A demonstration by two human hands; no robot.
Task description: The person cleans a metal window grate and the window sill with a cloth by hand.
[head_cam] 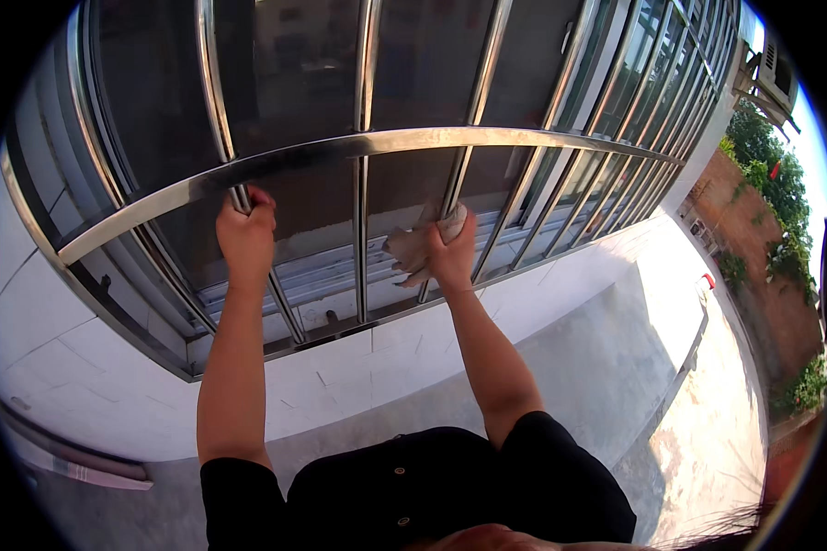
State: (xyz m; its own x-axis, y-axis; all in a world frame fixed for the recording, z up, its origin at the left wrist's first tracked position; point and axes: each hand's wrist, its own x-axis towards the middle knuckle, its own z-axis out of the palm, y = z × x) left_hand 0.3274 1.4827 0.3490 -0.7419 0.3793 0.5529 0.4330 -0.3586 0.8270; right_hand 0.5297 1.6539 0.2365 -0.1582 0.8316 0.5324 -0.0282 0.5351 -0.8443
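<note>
My left hand point(247, 234) grips an upright bar of a shiny metal window grille point(413, 140), just below its wide crossbar. Further right, my right hand point(453, 248) is closed around another upright bar with a greyish-beige cloth point(410, 249) wrapped on it. The cloth's loose, ragged end hangs to the left of that hand, over the gap between bars. Behind the grille is a dark sliding window point(303, 76) with a pale frame and a sill track below. Part of the cloth is hidden inside my right hand.
White wall tiles point(344, 365) lie under the grille, above a grey concrete floor point(572, 358), sunlit at the right. An air conditioner's outdoor unit point(775, 72) is mounted at the upper right. Plants and a reddish-brown earth bank point(751, 227) stand beyond. A rolled item lies at the lower left.
</note>
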